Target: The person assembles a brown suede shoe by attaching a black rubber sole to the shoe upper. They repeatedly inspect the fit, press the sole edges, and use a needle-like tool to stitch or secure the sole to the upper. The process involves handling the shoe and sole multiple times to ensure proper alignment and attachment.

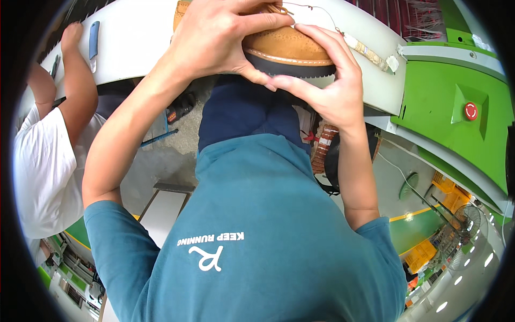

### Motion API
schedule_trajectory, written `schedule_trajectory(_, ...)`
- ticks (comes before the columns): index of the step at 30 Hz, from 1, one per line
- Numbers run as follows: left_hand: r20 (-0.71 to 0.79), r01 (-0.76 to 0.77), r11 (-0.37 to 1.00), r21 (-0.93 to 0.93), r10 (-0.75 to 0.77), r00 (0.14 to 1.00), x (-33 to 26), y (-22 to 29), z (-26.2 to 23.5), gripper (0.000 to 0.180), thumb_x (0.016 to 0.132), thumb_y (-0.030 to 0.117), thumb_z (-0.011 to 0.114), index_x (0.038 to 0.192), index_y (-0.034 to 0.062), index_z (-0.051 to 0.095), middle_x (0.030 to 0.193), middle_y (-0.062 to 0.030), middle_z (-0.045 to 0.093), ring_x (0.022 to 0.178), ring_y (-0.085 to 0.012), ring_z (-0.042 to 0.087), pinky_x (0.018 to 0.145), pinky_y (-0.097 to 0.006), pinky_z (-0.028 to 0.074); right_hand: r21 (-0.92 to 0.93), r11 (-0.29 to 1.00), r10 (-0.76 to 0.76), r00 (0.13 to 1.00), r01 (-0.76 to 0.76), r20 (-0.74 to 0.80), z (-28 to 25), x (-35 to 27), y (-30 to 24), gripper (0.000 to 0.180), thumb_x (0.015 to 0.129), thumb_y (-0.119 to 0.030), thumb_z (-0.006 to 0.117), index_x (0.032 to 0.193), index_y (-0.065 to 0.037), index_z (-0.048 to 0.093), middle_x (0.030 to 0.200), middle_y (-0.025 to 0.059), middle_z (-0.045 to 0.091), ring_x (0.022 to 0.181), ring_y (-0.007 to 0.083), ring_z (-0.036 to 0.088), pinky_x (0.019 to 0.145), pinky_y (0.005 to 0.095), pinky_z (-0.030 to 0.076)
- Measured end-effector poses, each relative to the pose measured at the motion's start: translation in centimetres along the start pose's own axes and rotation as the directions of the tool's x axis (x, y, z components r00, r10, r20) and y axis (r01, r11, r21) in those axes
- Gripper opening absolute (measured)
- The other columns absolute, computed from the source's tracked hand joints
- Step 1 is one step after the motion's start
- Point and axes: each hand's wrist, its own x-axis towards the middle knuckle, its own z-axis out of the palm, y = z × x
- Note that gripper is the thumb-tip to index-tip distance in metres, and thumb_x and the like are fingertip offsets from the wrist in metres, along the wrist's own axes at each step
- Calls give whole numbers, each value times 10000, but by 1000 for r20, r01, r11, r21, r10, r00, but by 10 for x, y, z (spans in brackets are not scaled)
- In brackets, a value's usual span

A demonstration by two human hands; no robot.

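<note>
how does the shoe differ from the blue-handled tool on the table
The shoe is tan with a black sole; the tool has a blue handle.
The shoe is bulky and rounded, the tool slim and straight.
The shoe is held by the left hand and right hand; the tool lies on the white table.
Both appear near the table's near edge.

Green machine (440,86) and white-shirted co-worker (45,172) at a white workbench (129,32)
A red emergency-stop button (470,111) sits on the machine; a wire-caged fan (468,220) and a yellow crate (420,255) show at lower right. A blue-handled knife (94,40) lies on the workbench near the co-worker.
</note>
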Motion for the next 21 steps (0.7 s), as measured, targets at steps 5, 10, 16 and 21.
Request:
schedule_trajectory(5, 112, 15, 999, 42, -19, 994, 9, 17, -16, 800, 652, 633, 950, 1220, 101, 763, 1270, -126, 653, 1304, -387, 568, 1092, -579, 448, 35, 997, -76, 997, 75, 22, -5, -12, 19, 785, 729, -339, 1041, 1393, -51, 738, 1381, 137, 726, 1271, 305, 721, 1098, 416, 580)
schedule_trajectory(10, 94, 44, 998, 47, -48, 994, 17, 24, -8, 801, 675, 684, 928, 1192, 95, 764, 1245, -130, 648, 1256, -392, 566, 1077, -589, 438, 56, 994, -93, 995, 96, -43, 1, -15, 26, 772, 705, -322, 1048, 1363, -41, 758, 1345, 141, 745, 1240, 302, 737, 1062, 417, 602)
schedule_trajectory(16, 48, 38, 999, 20, -39, 998, 14, 21, -1, 808, 672, 725, 914, 1166, 98, 789, 1238, -124, 656, 1233, -382, 572, 1069, -572, 446, 85, 994, -62, 996, 67, -66, 1, -11, 23, 712, 699, -286, 1054, 1312, -40, 788, 1296, 140, 765, 1209, 298, 749, 1036, 410, 616)
schedule_trajectory(21, 35, 33, 998, 56, -35, 999, 8, 16, 5, 895, 564, 598, 957, 1329, 165, 783, 1341, -76, 694, 1337, -383, 597, 1136, -562, 449, 193, 980, 50, 997, -39, -52, -2, -9, 20, 703, 680, -247, 1069, 1300, -51, 800, 1301, 134, 763, 1211, 280, 746, 1055, 409, 602)
